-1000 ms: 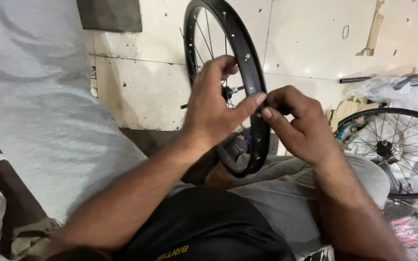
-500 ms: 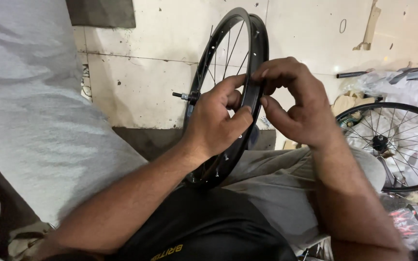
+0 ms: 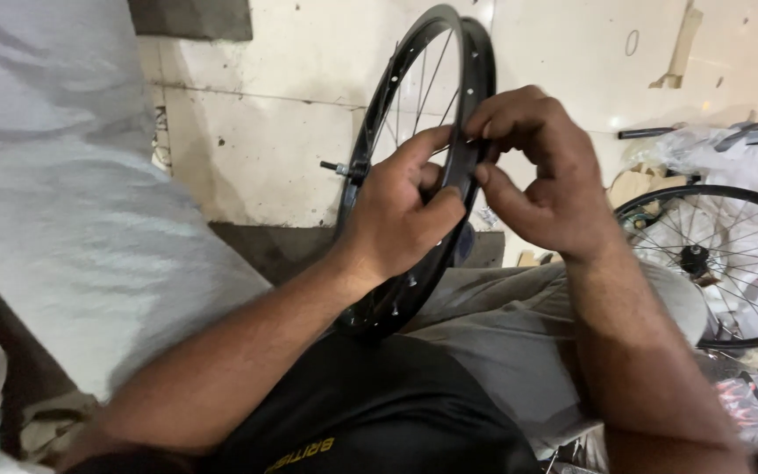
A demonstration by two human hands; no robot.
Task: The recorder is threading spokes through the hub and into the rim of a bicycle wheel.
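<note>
While left hand (image 3: 396, 215) grasps black wheel rim (image 3: 414, 105), right hand (image 3: 546, 175) pinches rim edge — grey-clad knee (image 3: 72, 211) blocks left side, second spoked wheel (image 3: 712, 254) lies right

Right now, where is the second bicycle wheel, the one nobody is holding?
In the head view the spare wheel lies at the right edge, just beyond the right hand, beside a white plastic bag.

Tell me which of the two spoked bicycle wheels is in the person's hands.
The black bare-rimmed spoked wheel standing upright on the lap, gripped by left hand and right hand; the other wheel lies untouched at right.
</note>
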